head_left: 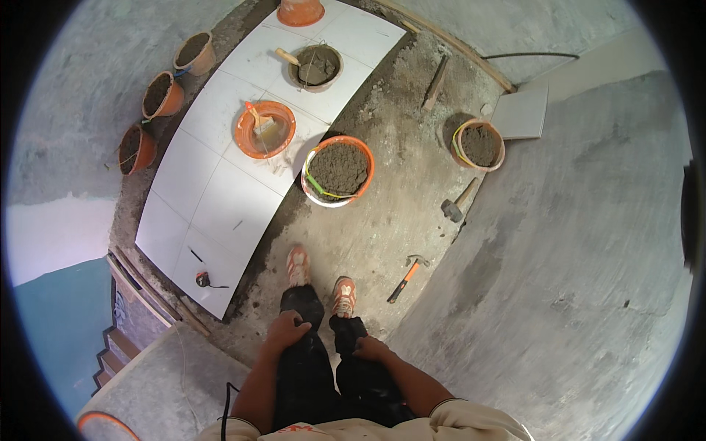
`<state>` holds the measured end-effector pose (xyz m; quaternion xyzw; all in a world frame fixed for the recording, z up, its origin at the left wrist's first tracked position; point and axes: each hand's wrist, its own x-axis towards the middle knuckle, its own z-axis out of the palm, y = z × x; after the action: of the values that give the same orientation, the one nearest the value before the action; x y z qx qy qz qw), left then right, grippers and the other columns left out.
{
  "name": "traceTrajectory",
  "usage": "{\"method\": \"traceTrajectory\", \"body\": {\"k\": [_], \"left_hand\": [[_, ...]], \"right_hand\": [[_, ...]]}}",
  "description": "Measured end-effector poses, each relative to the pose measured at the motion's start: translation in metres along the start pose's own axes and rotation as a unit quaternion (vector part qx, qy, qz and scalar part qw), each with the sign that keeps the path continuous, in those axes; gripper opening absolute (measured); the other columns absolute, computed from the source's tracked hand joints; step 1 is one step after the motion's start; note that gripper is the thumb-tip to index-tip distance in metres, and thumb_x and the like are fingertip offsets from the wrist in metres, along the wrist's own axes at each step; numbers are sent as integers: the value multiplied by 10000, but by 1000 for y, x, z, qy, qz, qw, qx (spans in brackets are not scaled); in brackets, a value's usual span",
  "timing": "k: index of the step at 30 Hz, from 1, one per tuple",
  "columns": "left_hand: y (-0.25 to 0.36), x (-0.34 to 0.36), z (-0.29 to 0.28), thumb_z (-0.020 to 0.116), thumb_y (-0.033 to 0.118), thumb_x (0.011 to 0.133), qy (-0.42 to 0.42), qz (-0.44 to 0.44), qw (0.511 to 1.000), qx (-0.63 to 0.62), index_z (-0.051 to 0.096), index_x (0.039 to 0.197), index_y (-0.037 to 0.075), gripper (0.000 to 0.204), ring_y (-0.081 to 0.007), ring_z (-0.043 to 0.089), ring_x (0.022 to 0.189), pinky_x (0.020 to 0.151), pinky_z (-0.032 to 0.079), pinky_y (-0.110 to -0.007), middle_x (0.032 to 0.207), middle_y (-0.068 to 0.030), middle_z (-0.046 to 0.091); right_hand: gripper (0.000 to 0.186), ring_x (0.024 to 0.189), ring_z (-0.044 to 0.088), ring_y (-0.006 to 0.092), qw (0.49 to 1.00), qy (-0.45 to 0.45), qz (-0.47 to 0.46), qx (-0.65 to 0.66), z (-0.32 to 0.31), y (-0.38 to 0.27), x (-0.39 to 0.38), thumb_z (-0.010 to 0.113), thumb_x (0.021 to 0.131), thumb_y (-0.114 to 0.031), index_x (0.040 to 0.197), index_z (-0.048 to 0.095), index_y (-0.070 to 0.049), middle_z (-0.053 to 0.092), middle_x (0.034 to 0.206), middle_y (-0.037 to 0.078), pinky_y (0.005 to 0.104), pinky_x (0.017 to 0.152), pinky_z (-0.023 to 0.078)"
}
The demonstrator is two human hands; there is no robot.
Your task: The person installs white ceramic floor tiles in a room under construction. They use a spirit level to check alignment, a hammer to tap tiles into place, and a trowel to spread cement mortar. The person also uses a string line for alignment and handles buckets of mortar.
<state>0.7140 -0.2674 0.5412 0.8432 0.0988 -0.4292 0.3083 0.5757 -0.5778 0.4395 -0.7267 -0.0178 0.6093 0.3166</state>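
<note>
My left hand rests over my left knee, its fingers laid against the dark trousers. On the other leg, my right hand lies near the right knee in the same way. Neither hand holds anything I can see. Beyond my shoes stands an orange-rimmed bucket full of wet grey mortar, with a yellow-green handle. A claw hammer with an orange and black handle lies on the floor, ahead and to the right. Farther off is a mallet with a dark head.
White floor tiles run along the left. On them are a tape measure, an orange basin with a brush, and a mortar bowl with a wooden-handled trowel. Filled buckets line the left wall; another bucket stands right.
</note>
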Motion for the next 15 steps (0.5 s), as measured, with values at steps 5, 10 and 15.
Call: {"method": "traceTrajectory", "body": {"k": [5, 10, 15], "left_hand": [[9, 37, 12, 817, 358, 758, -7, 26, 999, -28, 715, 904, 36, 367, -379, 693, 1001, 845, 546, -464, 1042, -217, 701], [31, 94, -25, 814, 406, 787, -112, -69, 990, -48, 735, 941, 19, 424, -379, 690, 1033, 876, 541, -476, 1083, -234, 701], [84, 101, -73, 726, 585, 869, -101, -100, 985, -95, 666, 1294, -5, 730, -396, 617, 1253, 1058, 476, -469, 1308, -273, 651]], "right_hand": [[451, 1009, 698, 372, 1000, 21, 11, 2, -68, -34, -9, 780, 829, -443, 1041, 662, -63, 722, 1012, 197, 464, 876, 540], [521, 1088, 682, 387, 970, 182, 103, 127, -170, -37, -32, 771, 852, -520, 1169, 664, -121, 720, 1116, 212, 460, 937, 529], [497, 1198, 628, 396, 964, 226, 112, 84, -286, -43, -63, 692, 913, -482, 1207, 713, -83, 691, 1215, 224, 473, 1042, 487]]}}
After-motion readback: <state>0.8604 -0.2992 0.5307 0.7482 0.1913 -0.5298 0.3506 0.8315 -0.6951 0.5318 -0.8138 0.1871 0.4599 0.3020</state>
